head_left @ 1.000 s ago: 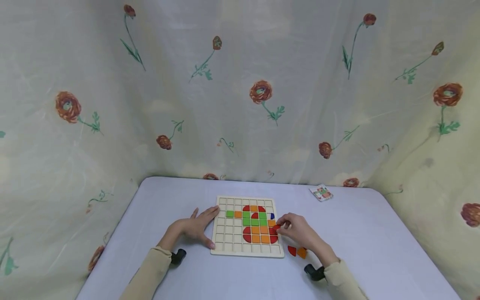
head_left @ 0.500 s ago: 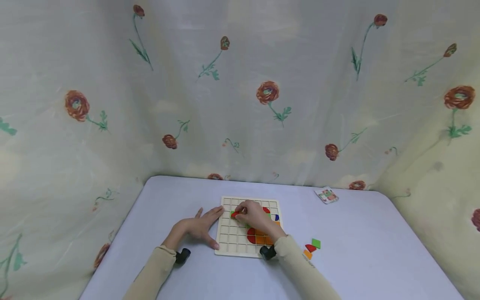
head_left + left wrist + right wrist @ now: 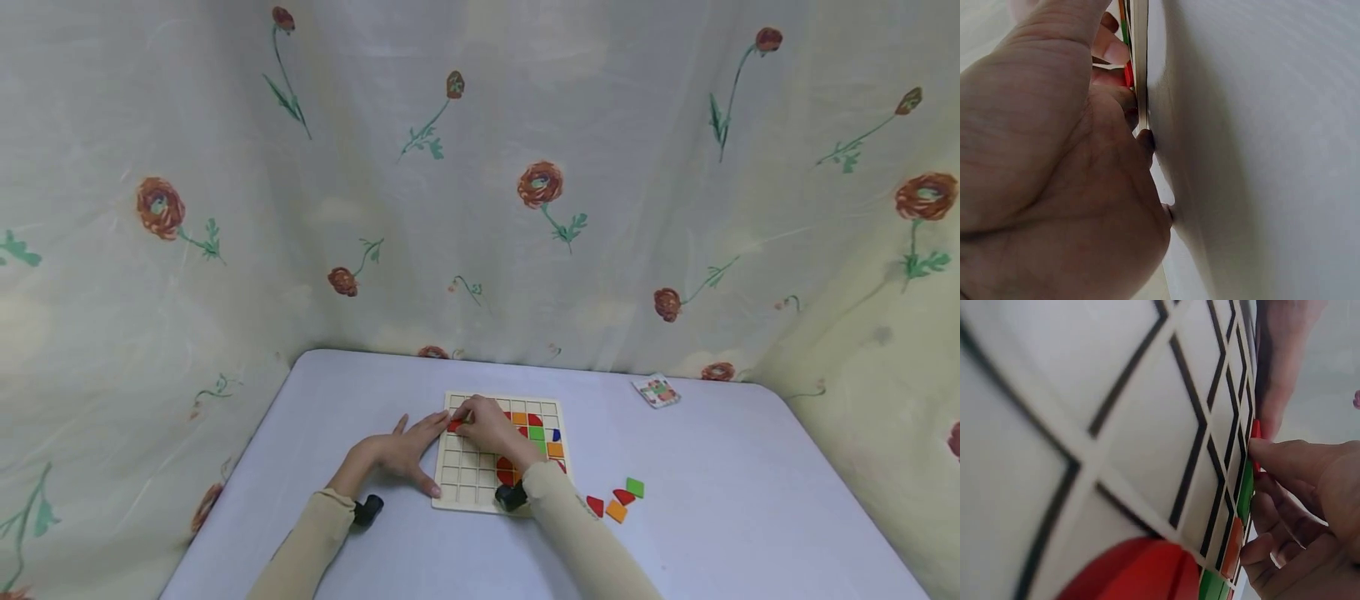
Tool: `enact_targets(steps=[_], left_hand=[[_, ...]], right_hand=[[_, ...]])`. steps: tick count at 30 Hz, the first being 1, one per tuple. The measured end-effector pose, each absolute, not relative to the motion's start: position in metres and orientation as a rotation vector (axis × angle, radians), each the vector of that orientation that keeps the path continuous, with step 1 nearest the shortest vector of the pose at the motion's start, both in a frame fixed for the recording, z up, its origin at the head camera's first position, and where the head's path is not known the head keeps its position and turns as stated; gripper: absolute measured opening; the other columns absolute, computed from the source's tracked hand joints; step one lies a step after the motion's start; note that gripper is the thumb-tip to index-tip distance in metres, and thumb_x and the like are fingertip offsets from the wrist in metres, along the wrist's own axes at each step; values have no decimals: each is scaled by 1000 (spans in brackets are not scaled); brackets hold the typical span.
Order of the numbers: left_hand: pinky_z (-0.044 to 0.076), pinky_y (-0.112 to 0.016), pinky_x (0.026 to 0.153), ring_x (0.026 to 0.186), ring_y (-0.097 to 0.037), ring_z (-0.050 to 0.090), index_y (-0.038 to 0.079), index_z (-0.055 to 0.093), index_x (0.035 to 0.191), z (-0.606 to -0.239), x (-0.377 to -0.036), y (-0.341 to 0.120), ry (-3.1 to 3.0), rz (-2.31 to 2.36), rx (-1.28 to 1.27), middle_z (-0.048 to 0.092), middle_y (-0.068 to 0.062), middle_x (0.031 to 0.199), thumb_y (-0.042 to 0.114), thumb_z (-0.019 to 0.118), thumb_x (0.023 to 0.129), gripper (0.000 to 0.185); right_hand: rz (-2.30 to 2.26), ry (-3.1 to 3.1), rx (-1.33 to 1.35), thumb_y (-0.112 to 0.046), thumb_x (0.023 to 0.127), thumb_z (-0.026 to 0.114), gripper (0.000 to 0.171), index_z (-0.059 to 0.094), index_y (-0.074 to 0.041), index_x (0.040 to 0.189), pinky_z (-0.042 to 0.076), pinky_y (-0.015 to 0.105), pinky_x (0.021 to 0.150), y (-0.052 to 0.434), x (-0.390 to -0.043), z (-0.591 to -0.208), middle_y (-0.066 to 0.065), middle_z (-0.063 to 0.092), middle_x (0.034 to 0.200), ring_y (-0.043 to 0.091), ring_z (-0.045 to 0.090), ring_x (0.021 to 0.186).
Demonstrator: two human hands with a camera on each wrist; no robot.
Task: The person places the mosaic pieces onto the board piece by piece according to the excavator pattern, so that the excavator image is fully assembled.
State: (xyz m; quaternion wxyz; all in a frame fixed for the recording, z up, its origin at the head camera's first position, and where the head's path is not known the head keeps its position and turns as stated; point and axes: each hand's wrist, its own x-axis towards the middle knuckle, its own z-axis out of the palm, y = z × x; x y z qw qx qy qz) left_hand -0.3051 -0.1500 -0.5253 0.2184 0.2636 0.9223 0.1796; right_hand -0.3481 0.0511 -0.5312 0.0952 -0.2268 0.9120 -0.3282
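Observation:
A wooden grid board (image 3: 459,492) lies on the lavender table, partly filled with red, orange, green and blue tiles. My left hand (image 3: 405,450) lies flat on the table with straight fingers against the board's left edge (image 3: 1140,75). My right hand (image 3: 480,423) reaches across the board and pinches a small red piece (image 3: 454,425) at the upper left cells, close to the left fingertips. In the right wrist view the red piece (image 3: 1255,432) sits under my fingertips (image 3: 1279,453), beside a green tile (image 3: 1246,487). The right forearm hides part of the tile pattern.
Loose pieces lie on the table right of the board: two red (image 3: 595,505), one orange (image 3: 617,512), one green (image 3: 634,487). A small pattern card (image 3: 656,390) lies at the back right. Flowered curtains close in the table on three sides.
My right hand carried the red piece from the board's right edge across to its upper left cells. The left hand stayed at the board's left edge.

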Motion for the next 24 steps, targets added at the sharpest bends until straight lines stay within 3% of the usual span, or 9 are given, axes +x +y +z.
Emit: enact_targets(steps=[15, 24], left_hand=[[-2, -62, 117, 151, -25, 3, 13, 8, 156, -527, -305, -148, 2559, 484, 723, 5, -4, 164, 62, 77, 69, 122], [-1, -61, 118, 152, -25, 3, 12, 11, 156, -524, -304, -147, 2563, 464, 703, 6, -4, 164, 62, 77, 69, 121]], right_hand=[[-973, 2662, -642, -16, 87, 71, 20, 72, -15, 107, 48, 28, 77, 55, -348, -528, -2, 64, 101, 15, 54, 86], [-1056, 2715, -728, -18, 88, 70, 26, 68, -8, 112, 49, 28, 77, 80, -321, -514, 5, 64, 109, 16, 55, 90]])
